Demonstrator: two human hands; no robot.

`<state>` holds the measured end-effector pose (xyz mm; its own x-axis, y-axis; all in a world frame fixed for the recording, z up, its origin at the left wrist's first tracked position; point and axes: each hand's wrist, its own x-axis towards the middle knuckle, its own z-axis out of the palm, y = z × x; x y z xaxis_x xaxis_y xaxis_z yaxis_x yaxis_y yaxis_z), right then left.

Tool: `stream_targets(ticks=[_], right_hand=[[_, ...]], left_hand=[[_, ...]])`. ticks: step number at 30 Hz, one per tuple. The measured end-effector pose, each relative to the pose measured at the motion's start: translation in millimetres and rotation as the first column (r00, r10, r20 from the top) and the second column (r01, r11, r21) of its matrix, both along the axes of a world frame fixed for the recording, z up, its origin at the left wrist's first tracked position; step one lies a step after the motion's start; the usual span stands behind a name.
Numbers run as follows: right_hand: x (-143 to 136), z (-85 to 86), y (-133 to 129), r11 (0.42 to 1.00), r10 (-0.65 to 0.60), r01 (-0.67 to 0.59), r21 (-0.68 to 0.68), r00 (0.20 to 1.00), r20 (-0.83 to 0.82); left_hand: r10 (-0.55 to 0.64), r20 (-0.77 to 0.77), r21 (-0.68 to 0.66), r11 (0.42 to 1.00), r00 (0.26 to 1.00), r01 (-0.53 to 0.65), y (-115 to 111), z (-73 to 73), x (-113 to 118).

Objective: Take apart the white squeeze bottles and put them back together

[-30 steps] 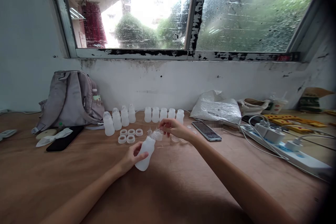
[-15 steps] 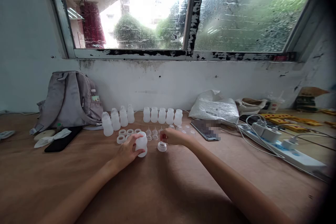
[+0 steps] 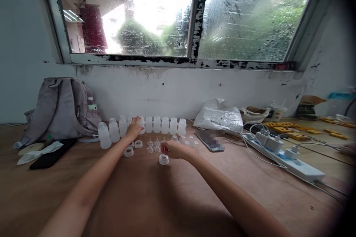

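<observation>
My left hand (image 3: 134, 129) is wrapped around a frosted baby bottle (image 3: 142, 125), standing upright without a top at the left end of the row of open bottles (image 3: 157, 124). My right hand (image 3: 174, 149) has its fingertips pinched together just above a collar ring (image 3: 164, 159) on the table; what lies between them is hidden. Clear bottle nipples (image 3: 150, 147) stand in two short rows left of those fingertips. More collar rings (image 3: 129, 152) lie below my left wrist. Clear caps (image 3: 187, 140) sit beyond my right hand.
Several capped bottles (image 3: 104, 135) stand at left, before a grey backpack (image 3: 61, 109). A black phone-like slab (image 3: 52, 153) with tissue lies there. To the right are a phone (image 3: 210, 140), a plastic bag (image 3: 218, 115), a power strip (image 3: 294, 161) with cables and yellow parts (image 3: 297, 131).
My left hand has moved the bottle from the front of the table back to the row of open bottles. My right hand stays pinched near the collar ring. The view has shifted slightly.
</observation>
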<state>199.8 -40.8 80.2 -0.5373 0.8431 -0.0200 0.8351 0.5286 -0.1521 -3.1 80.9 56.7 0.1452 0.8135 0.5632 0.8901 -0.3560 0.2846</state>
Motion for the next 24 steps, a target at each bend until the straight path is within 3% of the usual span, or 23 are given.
stream_targets(ticks=[4, 8, 13, 18, 24], right_hand=[[3, -3.0, 4, 1.0, 0.005, -0.005, -0.011, 1.0, -0.011], [4, -4.4, 6, 1.0, 0.014, -0.014, -0.02, 1.0, -0.025], [6, -2.3, 5, 0.995, -0.008, 0.006, -0.104, 1.0, -0.025], [8, -4.6, 6, 0.943, -0.029, -0.003, -0.333, 0.996, -0.089], [9, -20.9, 16, 0.964, 0.0, -0.019, -0.266, 0.997, -0.071]], left_hand=[[0.052, 0.016, -0.026, 0.998, 0.999, -0.052, 14, -20.2, 4], [0.067, 0.035, -0.039, 0.997, 0.997, -0.066, 26, -31.3, 6], [0.04, 0.065, -0.05, 0.998, 0.997, -0.036, 39, -38.2, 7], [0.01, 0.106, -0.058, 0.998, 0.994, -0.004, 46, -43.7, 10], [-0.024, 0.154, -0.079, 0.996, 0.988, 0.037, 48, -43.1, 11]])
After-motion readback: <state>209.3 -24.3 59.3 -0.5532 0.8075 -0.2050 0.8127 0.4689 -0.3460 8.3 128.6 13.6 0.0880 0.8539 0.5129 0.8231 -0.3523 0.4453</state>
